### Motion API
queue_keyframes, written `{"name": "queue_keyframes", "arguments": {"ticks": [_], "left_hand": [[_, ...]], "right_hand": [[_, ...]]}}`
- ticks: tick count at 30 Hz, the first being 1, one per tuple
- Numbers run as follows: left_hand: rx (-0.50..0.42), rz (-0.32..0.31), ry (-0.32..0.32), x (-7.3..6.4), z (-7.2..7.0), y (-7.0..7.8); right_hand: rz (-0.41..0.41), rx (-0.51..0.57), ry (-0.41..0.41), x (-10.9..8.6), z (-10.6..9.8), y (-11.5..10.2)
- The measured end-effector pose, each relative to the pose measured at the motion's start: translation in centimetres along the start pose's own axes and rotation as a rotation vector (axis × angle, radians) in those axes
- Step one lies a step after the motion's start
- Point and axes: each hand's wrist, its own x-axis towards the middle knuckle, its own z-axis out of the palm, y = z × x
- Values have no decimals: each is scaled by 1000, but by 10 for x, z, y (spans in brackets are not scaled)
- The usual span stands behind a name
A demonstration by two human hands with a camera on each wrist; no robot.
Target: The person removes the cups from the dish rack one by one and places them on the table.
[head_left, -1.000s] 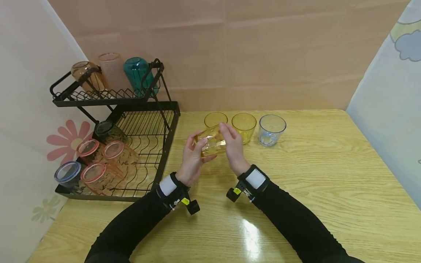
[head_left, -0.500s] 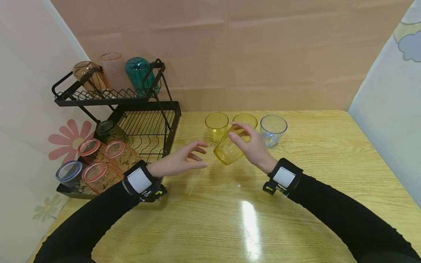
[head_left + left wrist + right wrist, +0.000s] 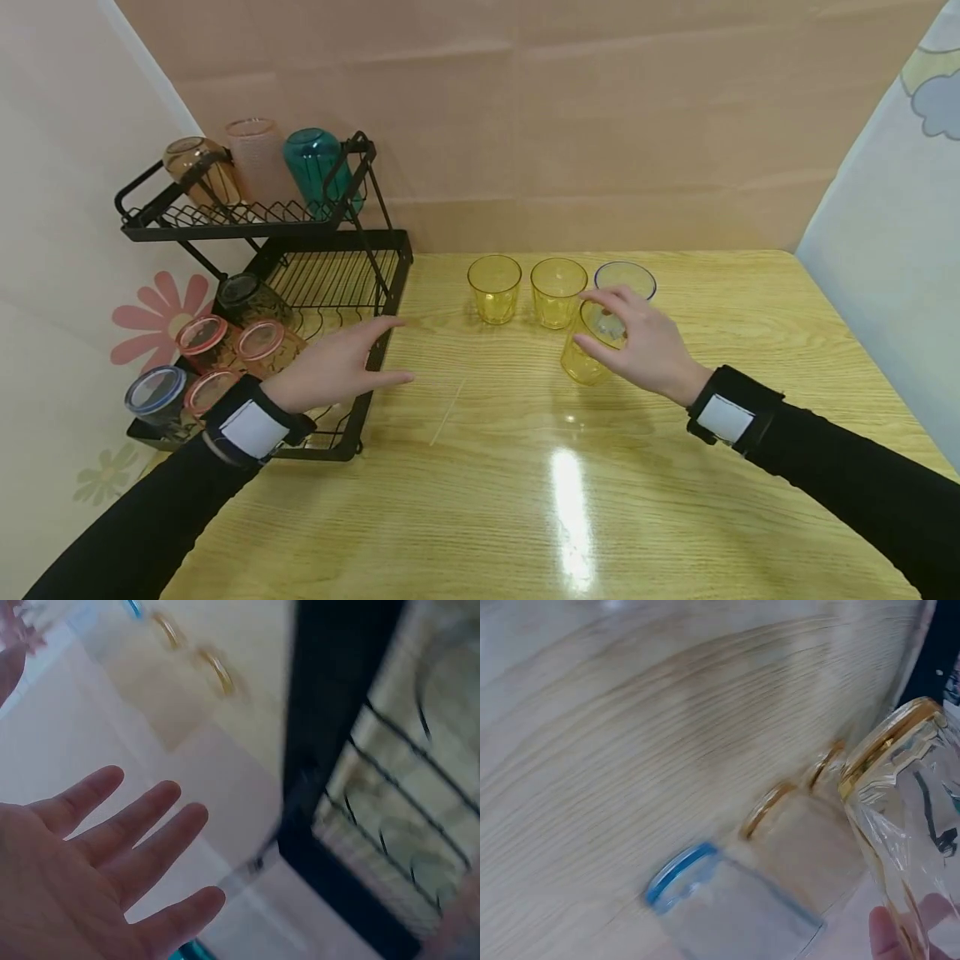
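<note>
My right hand (image 3: 647, 348) grips a yellow drinking glass (image 3: 582, 367) near its rim, thumb on the near side and fingers on the far side. The glass has its mouth up and leans slightly. In the right wrist view this glass (image 3: 889, 780) fills the right edge, with fingertips seen at its wall. My left hand (image 3: 330, 367) holds nothing; its thumb and fingers are spread apart above the right side of the black dish rack (image 3: 360, 417). Two yellow glasses (image 3: 495, 292) and a blue-rimmed glass (image 3: 628, 273) stand upright in a row behind the held one, the blue-rimmed one partly covered by my right hand.
The two-tier rack stands at the left by the wall. Its upper tier carries an amber glass (image 3: 202, 171), a pink glass (image 3: 258, 162) and a teal glass (image 3: 317, 167). Several upturned glasses, including a blue-based one (image 3: 156, 392), fill the lower left. A pinkish backdrop (image 3: 600, 125) closes the back.
Both hands held the yellow glass earlier. My left hand let go and moved left to the rack. My right hand carried the glass rightward and turned it more upright.
</note>
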Motion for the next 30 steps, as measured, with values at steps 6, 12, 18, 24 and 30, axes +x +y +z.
{"name": "queue_keyframes", "arguments": {"ticks": [6,12,18,24,30], "left_hand": [[131,-42,102,-14,-14,-21],[237,-110,173,-27,-24,-39],[285,-192,182,-35,-31,-52],[322,-242,209,-39,-38,-62],[346,-305,224,-44,-42,-70]], "right_hand": [[-67,-167,16,-16,-18,24],[-78,-305,5,-26,-34,60],[-24,-356,3,-23,-43,86],[57,-378,-27,-20,-47,103],[155,-366,-72,-18,-47,115]]}}
